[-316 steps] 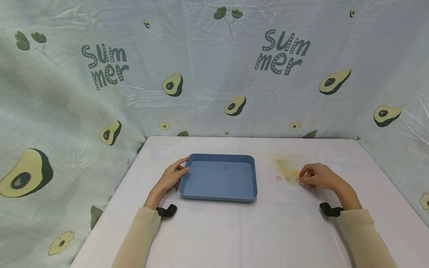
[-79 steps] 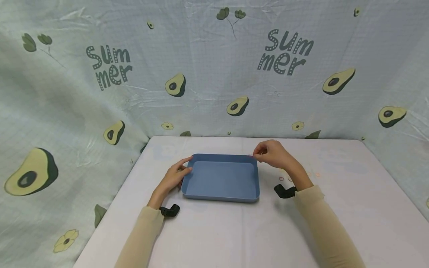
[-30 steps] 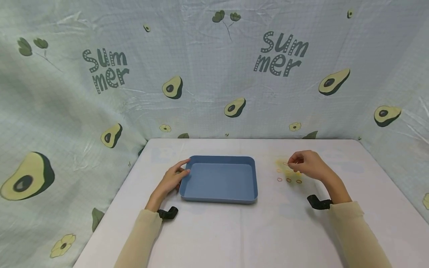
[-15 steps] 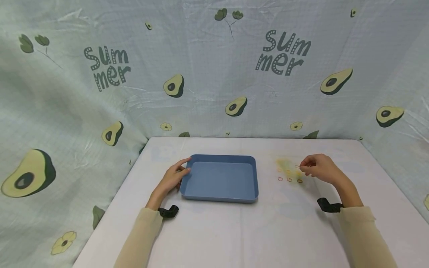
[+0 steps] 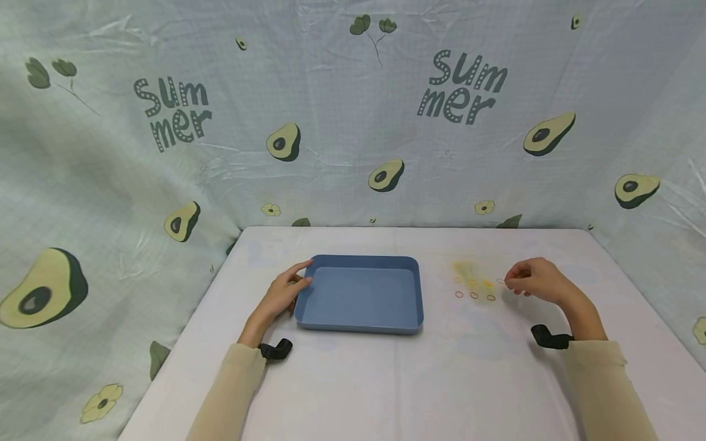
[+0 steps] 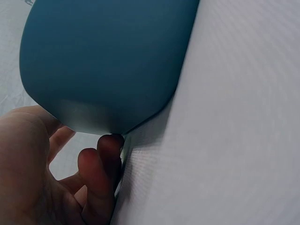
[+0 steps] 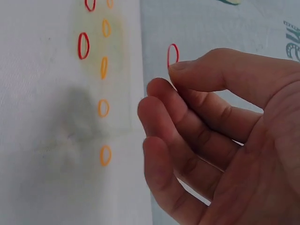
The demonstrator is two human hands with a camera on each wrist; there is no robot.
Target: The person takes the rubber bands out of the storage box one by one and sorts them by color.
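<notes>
My left hand point(image 5: 283, 291) grips the left side of a shallow blue tray point(image 5: 358, 326), thumb and index finger at its rim and the other fingers curled against the outer wall in the left wrist view. Between thumb and index finger, my right hand point(image 5: 540, 280) pinches a small red rubber band point(image 7: 173, 54), raised over the table at the right. Red rubber bands point(image 5: 474, 295) lie in a row of three just left of this hand. Behind them runs a row of orange rubber bands point(image 7: 103, 108), several of which show in the right wrist view.
A white cloth covers the table point(image 5: 353, 380). A yellowish stain point(image 5: 466, 269) marks it around the bands. A curtain point(image 5: 331, 92) printed with avocados hangs behind and at both sides.
Earlier, a red rubber band lay in the tray; the tray holds none now. My right hand has carried a red band from the tray's far right corner rightward past the rows. The left hand stays put.
</notes>
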